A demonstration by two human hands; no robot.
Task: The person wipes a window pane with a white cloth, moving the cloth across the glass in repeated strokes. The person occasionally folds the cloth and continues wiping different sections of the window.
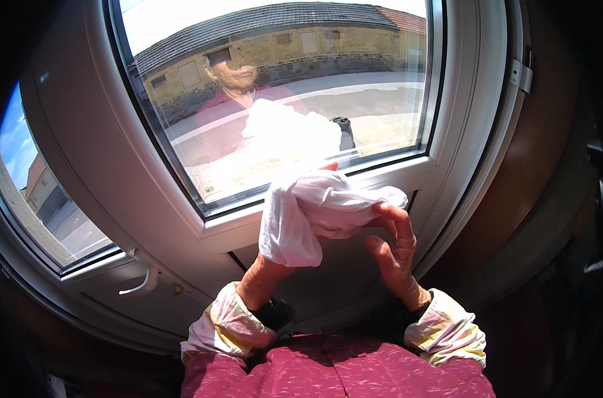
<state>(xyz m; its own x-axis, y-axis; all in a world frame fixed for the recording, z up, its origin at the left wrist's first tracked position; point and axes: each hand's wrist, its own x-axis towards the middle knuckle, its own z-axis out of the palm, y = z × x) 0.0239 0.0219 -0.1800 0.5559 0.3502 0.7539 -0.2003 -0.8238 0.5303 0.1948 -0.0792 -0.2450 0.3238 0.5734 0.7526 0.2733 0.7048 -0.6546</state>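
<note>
A white cloth (326, 209) is bunched and draped over my left hand (330, 166), of which a fingertip shows above it and the wrist below. How the fingers lie beneath the fabric is hidden. My right hand (398, 244) is at the cloth's right end, its fingers curled and touching the edge, the thumb apart. Both hands are in front of the lower frame of a glazed white door (381, 174). The window pane (301, 109) above them reflects the cloth brightly, along with a person's upper body.
A white door handle (143, 283) sits at lower left, with a brass-coloured lock cylinder (177, 288) beside it. Another glazed panel (57, 219) stands at the far left. A metal hinge (521, 76) is at upper right. Through the glass show a road and a stone building (291, 49).
</note>
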